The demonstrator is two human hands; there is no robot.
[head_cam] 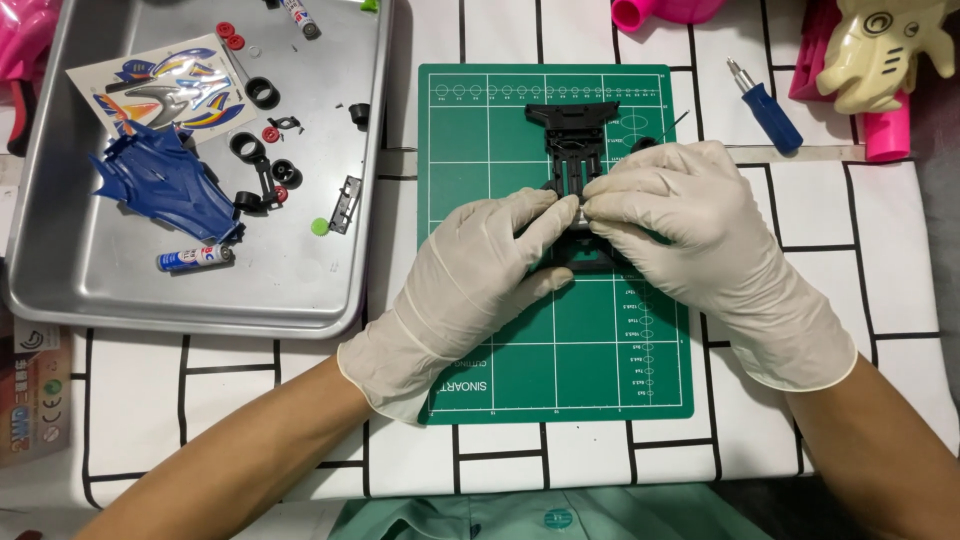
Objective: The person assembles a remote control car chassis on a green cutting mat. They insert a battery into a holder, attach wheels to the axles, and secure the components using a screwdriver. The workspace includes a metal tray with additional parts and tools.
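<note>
Head view looks down on a table [890, 290] under a white cloth with black lines. At left sits one metal tray [60, 280] holding one blue car body [165, 185], one sticker sheet [165, 90], two small batteries [195, 258] and several loose black wheels. One green cutting mat [500, 350] lies in the middle. On it rests one black toy-car chassis [575, 135]. Both gloved hands meet over it: the left hand [470, 275] pinches its middle with fingers [545, 215] closed, and the right hand [690, 220] fingers clench the same spot. One blue screwdriver [765, 105] lies apart, upper right.
</note>
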